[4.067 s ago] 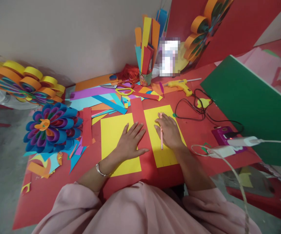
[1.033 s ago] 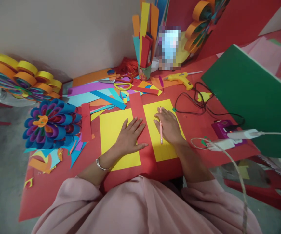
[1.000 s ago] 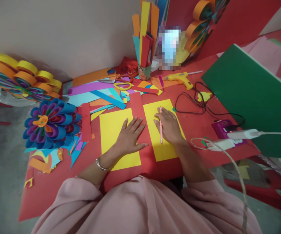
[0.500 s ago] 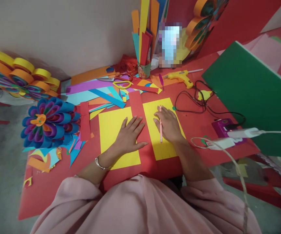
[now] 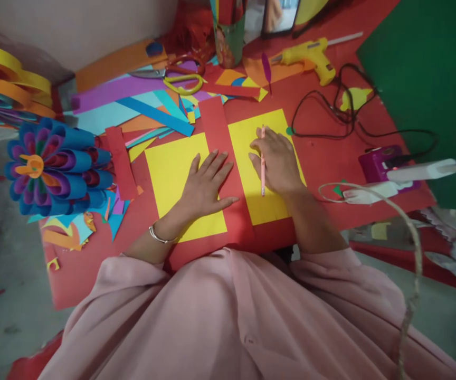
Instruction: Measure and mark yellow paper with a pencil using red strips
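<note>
A yellow paper sheet (image 5: 164,169) lies in front of me, with a red paper strip (image 5: 216,124) across its middle. My left hand (image 5: 204,190) rests flat on the left part of the sheet, fingers spread, fingertips and thumb reaching onto the red strip. A bracelet circles that wrist. Over the sheet's right part, my right hand (image 5: 277,161) has its fingers bent around a pink pencil (image 5: 263,177). The pencil points away from me, and its lower end sticks out past the thumb.
Scissors (image 5: 184,82), coloured strips (image 5: 152,113) and a cup (image 5: 229,45) stand or lie behind. A blue paper flower (image 5: 57,169) is left. A yellow glue gun (image 5: 311,57), its black cord (image 5: 319,135), a purple power block (image 5: 378,158) and a green board (image 5: 429,79) are right.
My view has tilted down and closer, so the table things sit higher in the picture. Both hands keep nearly the same place on the yellow sheet, and the pencil stays in my right hand.
</note>
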Demonstrator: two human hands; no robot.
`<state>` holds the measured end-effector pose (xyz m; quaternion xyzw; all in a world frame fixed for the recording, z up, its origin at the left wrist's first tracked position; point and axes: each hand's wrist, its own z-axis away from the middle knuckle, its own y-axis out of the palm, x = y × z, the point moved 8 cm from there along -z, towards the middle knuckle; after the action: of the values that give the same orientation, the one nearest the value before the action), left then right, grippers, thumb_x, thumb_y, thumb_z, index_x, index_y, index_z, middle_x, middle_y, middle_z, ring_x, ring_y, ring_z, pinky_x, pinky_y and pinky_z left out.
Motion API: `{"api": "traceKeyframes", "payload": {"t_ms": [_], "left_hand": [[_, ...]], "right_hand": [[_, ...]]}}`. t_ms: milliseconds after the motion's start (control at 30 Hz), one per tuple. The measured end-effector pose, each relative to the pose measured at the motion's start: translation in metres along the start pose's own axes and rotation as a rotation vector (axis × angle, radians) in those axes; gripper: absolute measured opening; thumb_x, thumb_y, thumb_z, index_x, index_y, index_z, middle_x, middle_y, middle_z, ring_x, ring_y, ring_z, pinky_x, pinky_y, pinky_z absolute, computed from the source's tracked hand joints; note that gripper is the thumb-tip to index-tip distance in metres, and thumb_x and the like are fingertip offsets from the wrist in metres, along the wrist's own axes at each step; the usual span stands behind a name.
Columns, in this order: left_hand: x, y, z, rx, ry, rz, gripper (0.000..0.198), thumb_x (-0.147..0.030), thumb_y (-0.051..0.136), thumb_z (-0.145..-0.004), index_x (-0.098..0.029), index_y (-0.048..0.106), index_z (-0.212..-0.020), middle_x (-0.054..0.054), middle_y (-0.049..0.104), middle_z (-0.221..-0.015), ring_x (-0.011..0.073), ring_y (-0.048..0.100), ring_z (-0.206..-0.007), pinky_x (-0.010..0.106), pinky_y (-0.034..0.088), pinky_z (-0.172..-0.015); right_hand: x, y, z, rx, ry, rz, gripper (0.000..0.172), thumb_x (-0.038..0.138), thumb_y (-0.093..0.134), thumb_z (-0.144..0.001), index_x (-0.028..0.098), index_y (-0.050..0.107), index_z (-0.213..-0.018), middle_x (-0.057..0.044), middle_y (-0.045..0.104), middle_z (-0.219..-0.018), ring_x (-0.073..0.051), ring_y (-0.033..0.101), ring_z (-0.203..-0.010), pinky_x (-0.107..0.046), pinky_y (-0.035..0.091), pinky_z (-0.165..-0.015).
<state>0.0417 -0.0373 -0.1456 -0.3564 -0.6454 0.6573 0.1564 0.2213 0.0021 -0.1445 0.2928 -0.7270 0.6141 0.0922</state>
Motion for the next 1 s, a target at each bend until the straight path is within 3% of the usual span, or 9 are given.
{"api": "traceKeyframes", "payload": {"t_ms": [833,1000], "left_hand": [[-0.0007,-0.0011,-0.0004,0.015,-0.014,0.012,0.094,-0.081,0.050,-0.091,-0.022,0.037,-0.162,0.015,0.034,-0.170,0.0370,0.024,-0.161,0.058,0.004,-0.131],[-0.0024,-0.0014,0.0009,0.004,-0.006,-0.040,0.093,-0.080,0.050,-0.092,-0.020,0.038,-0.162,0.016,0.037,-0.169,0.0372,0.027,-0.159,0.058,0.006,-0.131]], "right_hand": [[-0.0008,-0.0003,0.0003,-0.002,0.026,-0.032,0.022,0.027,0.057,-0.099,0.024,0.065,-0.120,-0.011,0.055,-0.157,-0.030,0.042,-0.152,-0.055,0.033,-0.125],[0.0003,-0.0005,-0.0004,-0.019,-0.002,-0.006,0.021,0.027,0.058,-0.099,0.020,0.067,-0.116,-0.016,0.059,-0.151,-0.034,0.047,-0.148,-0.058,0.038,-0.121]]}}
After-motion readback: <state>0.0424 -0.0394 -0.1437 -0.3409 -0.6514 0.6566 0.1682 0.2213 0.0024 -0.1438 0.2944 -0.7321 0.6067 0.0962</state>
